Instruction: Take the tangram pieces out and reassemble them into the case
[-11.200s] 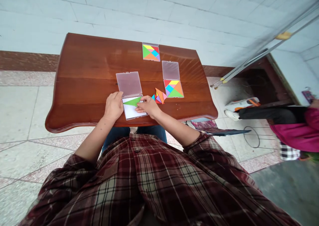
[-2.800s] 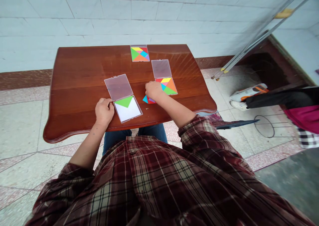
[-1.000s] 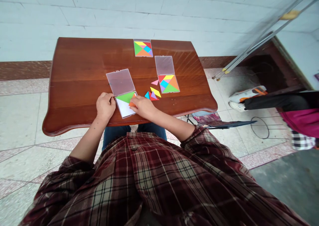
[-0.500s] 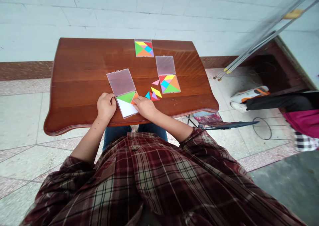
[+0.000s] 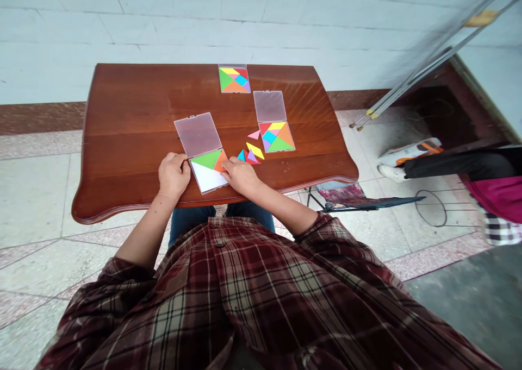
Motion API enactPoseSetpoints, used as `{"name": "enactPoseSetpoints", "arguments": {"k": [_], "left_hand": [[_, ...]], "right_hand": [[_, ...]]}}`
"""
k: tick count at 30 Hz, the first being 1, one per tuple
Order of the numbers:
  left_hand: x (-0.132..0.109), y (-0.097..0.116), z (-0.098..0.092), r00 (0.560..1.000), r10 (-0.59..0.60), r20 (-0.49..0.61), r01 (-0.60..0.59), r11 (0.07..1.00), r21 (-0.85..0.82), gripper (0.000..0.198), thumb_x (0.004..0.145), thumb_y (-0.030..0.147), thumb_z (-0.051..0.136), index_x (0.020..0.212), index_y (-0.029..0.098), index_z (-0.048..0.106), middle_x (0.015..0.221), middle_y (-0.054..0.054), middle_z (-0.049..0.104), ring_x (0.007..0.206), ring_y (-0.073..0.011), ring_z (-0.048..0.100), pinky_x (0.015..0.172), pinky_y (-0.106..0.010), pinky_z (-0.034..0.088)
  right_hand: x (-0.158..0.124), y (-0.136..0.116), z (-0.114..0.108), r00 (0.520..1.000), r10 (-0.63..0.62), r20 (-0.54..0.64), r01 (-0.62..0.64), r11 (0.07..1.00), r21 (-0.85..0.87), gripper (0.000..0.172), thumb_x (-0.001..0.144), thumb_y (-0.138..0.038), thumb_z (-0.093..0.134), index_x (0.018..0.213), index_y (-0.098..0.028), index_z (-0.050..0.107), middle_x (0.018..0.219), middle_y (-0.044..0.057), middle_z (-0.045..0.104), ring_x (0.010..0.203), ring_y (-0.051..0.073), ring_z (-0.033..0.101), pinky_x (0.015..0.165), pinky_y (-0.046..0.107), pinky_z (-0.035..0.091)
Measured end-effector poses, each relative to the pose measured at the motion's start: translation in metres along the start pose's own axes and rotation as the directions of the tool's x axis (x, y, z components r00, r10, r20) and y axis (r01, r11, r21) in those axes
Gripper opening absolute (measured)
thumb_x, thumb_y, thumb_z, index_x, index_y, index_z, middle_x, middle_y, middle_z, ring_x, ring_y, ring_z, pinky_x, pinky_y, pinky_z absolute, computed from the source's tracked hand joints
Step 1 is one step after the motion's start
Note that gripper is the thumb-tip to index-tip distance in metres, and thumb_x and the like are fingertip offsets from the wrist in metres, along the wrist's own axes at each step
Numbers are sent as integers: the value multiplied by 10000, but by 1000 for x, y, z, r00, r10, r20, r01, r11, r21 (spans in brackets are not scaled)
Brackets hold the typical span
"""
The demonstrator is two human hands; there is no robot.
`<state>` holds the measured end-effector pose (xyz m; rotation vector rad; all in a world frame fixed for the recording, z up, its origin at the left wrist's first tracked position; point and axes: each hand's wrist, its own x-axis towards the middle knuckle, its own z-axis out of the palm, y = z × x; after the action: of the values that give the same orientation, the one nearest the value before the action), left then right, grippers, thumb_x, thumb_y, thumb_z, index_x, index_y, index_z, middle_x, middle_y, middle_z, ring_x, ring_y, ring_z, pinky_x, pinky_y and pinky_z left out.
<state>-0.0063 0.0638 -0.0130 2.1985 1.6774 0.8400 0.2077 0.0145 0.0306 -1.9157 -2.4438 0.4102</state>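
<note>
1. Nearest: person seated at the table [image 5: 122,142], plaid flannel shirt [image 5: 244,296] and jeans [image 5: 191,223] below its edge.
2. Left hand [image 5: 174,175]: fingers curled, against the left edge of the open plastic case [image 5: 206,177]. Can't tell if it grips.
3. Right hand [image 5: 241,177]: fingers together, at the orange triangle [image 5: 221,161]. Contact looks likely; pinch can't be confirmed.
4. Case state: orange triangle sits just right of the green triangle [image 5: 207,159], both at the hinge end. Most of the white base is uncovered. Frosted lid [image 5: 198,135] lies open, away from the hands.
5. Just right of the hands: loose pieces, apart from the case. Blue triangle [image 5: 242,156], purple piece [image 5: 252,156], red triangle [image 5: 253,161], yellow parallelogram [image 5: 255,150], pink triangle [image 5: 254,135].
6. Further right: second case [image 5: 276,137], filled with a complete coloured square; its lid [image 5: 269,106] lies open behind it.
7. Far edge: third case [image 5: 234,80], also filled.
8. Off to the right, on the floor beyond the table: another person's dark trouser leg [image 5: 457,163] and magenta garment [image 5: 495,192].
</note>
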Motion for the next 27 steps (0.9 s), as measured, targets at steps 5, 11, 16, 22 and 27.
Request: {"name": "enactPoseSetpoints", "arguments": {"k": [5, 11, 16, 22, 27], "left_hand": [[1, 1, -1, 1000, -3, -7, 3, 1000, 3, 224, 820, 213, 468, 886, 193, 680, 849, -72, 613, 870, -240, 597, 844, -382, 483], [1, -2, 0, 1000, -22, -10, 22, 1000, -2, 218, 826, 224, 469, 891, 201, 676, 839, -64, 601, 873, -236, 584, 861, -379, 478], [1, -4, 2, 1000, -3, -22, 3, 1000, 0, 218, 827, 229, 468, 892, 202, 675, 855, -65, 606, 880, -235, 584, 867, -380, 479], [1, -4, 2, 999, 13, -31, -12, 1000, 28, 231, 827, 231, 463, 887, 194, 683, 844, -70, 614, 854, -235, 593, 830, -373, 487], [2, -4, 2, 999, 9, -31, -8, 999, 38, 243, 825, 222, 455, 893, 186, 686, 836, -74, 613, 839, -239, 592, 809, -379, 489]], "right_hand": [[-1, 1, 2, 999, -9, -34, 10, 999, 40, 266, 968, -223, 449, 1087, -104, 654, 1086, 146, 641, 1017, 235, 594, 866, 308, 416], [-12, 21, 5, 984, 21, -176, 15, 979, 201, 193, 934, -187, 487, 1018, -154, 658, 1031, 104, 652, 980, 212, 592, 857, 305, 427], [-14, 65, -5, 928, 256, -270, -191, 950, 245, 226, 920, -179, 459, 1034, -175, 653, 1050, 112, 660, 979, 241, 590, 821, 332, 440], [-3, 92, -18, 919, 369, -138, -351, 926, 136, 264, 894, -185, 479, 1104, -165, 637, 1107, 139, 640, 974, 261, 589, 811, 352, 450], [6, 94, -16, 932, 358, -52, -354, 933, 67, 289, 905, -219, 485, 1150, -158, 627, 1149, 156, 629, 982, 270, 593, 829, 362, 451]]}}
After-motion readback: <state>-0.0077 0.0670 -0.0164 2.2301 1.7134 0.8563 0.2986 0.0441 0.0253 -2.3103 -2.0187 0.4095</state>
